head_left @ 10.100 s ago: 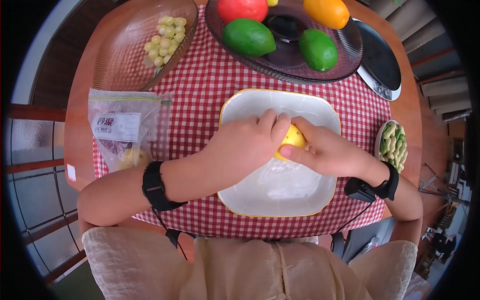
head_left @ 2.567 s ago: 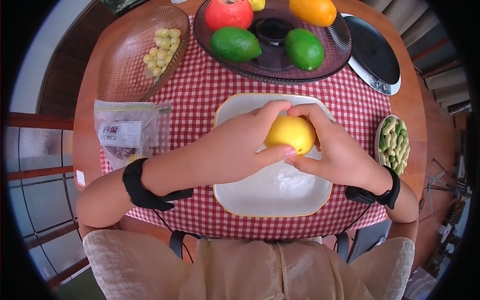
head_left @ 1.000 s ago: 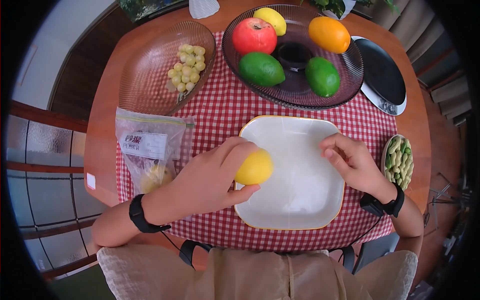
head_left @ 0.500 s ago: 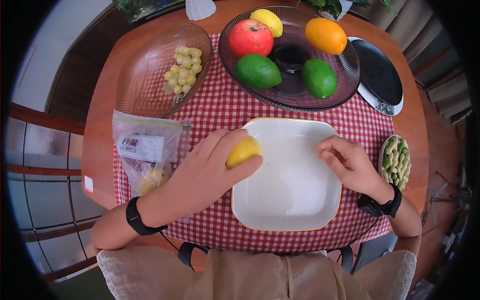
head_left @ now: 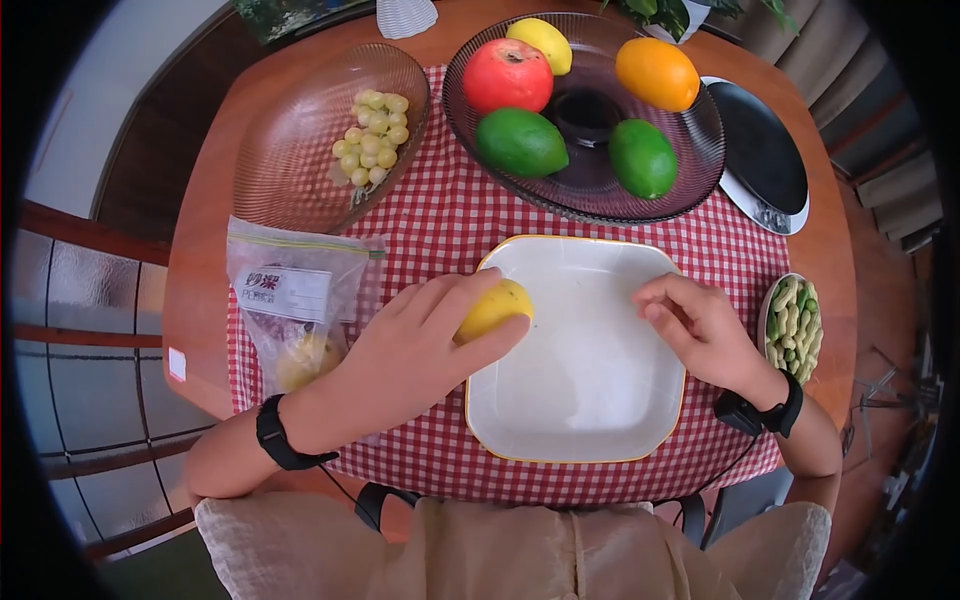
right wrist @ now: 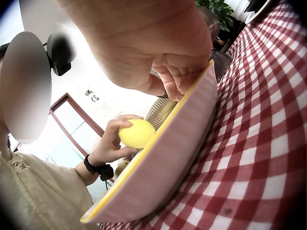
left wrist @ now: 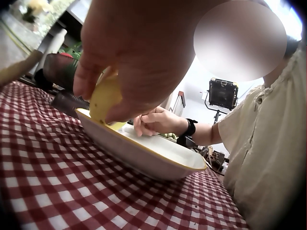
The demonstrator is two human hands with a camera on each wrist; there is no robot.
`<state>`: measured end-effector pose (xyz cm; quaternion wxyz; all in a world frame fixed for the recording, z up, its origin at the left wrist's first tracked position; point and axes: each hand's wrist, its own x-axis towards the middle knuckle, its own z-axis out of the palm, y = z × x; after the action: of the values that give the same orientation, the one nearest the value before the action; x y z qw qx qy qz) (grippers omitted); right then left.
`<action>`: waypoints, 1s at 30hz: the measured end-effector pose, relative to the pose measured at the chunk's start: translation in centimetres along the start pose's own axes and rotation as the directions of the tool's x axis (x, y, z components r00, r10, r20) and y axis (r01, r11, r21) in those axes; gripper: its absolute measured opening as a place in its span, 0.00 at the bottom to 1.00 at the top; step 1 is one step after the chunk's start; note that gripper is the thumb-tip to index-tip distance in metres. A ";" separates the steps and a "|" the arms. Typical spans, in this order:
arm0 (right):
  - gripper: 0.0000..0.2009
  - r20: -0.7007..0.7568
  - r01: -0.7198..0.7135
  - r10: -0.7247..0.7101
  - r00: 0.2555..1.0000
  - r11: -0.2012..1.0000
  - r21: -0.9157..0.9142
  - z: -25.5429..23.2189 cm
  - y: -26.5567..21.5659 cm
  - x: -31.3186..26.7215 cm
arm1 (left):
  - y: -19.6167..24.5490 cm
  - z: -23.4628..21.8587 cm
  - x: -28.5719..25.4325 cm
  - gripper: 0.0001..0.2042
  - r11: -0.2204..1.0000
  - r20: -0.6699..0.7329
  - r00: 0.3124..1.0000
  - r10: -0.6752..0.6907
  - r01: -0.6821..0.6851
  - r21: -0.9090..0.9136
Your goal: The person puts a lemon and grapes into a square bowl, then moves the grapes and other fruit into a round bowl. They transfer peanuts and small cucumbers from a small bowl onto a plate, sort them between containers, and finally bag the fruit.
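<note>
My left hand (head_left: 405, 345) grips an oval yellow fruit (head_left: 495, 308) with small brown specks, fingers over its far side and thumb along the near side. The fruit is at the left rim of a white dish (head_left: 580, 380) with a yellow edge. In the left wrist view, the fruit's lower end (left wrist: 100, 112) overlaps the dish rim. Over the dish's right rim hovers my right hand (head_left: 708, 332), fingers loosely curled and nothing in them. The right wrist view shows the yellow fruit (right wrist: 137, 133) between the left thumb and fingers.
A zip bag (head_left: 285, 290) with yellowish fruit lies left of the dish. Behind stand a brown glass bowl (head_left: 285, 140) of grapes (head_left: 370, 140) and a purple glass bowl (head_left: 610, 205) with several fruits. To the right are a bowl of peanuts (head_left: 795, 325) and dark plates (head_left: 755, 140).
Earlier both hands held the yellow fruit over the dish. The right hand has since let go and moved right; the left has carried the fruit to the left rim, and its specks now show.
</note>
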<state>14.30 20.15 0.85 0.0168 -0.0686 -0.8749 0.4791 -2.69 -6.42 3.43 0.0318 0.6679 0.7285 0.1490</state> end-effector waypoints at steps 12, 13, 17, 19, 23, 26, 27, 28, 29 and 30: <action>0.06 0.000 0.005 -0.005 1.000 1.000 -0.010 0.0 0.0 -0.1 | -0.5 -0.8 -0.5 0.31 0.951 -0.033 0.984 -0.177 0.162 -0.262; 0.06 0.002 0.001 -0.001 1.000 1.000 -0.011 0.0 0.0 -0.1 | -0.4 -0.7 -0.4 0.31 0.947 -0.074 0.980 -0.183 0.155 -0.282; 0.06 0.004 0.004 -0.004 1.000 1.000 -0.012 0.0 0.1 -0.1 | -0.3 -0.6 -0.1 0.31 0.962 -0.173 0.983 -0.060 0.010 -0.274; 0.06 -0.004 -0.001 0.001 1.000 1.000 -0.001 0.1 0.0 -0.2 | -0.3 -0.4 -0.3 0.32 0.987 0.001 0.995 -0.095 0.094 -0.133; 0.06 -0.002 -0.011 0.011 1.000 1.000 -0.006 0.1 0.0 -0.2 | -0.3 0.0 -0.3 0.32 0.981 0.010 0.990 -0.143 0.143 -0.129; 0.06 -0.006 0.006 -0.006 1.000 1.000 -0.010 0.1 0.1 -0.2 | -0.1 -0.1 -0.3 0.31 0.983 -0.078 0.991 -0.110 0.096 -0.158; 0.06 -0.011 0.009 -0.009 1.000 1.000 -0.002 0.2 0.1 -0.2 | -0.1 -0.1 -0.3 0.31 0.985 -0.064 0.991 -0.116 0.107 -0.132; 0.06 -0.015 0.013 -0.013 1.000 1.000 0.006 0.2 0.1 -0.2 | -0.2 -0.1 -0.4 0.31 0.987 -0.050 0.991 -0.123 0.117 -0.106; 0.06 -0.014 0.015 -0.015 1.000 1.000 0.005 0.2 0.1 -0.2 | -0.2 0.0 -0.4 0.31 0.987 -0.052 0.991 -0.125 0.119 -0.105; 0.06 -0.022 0.021 -0.022 1.000 1.000 -0.002 0.3 0.2 -0.2 | -0.3 0.1 -0.4 0.31 0.979 -0.016 0.986 -0.168 0.165 -0.122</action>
<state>14.52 19.96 0.57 0.0317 -0.0645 -0.8758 0.4773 -2.96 -6.82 3.20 0.0750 0.5994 0.7719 0.1983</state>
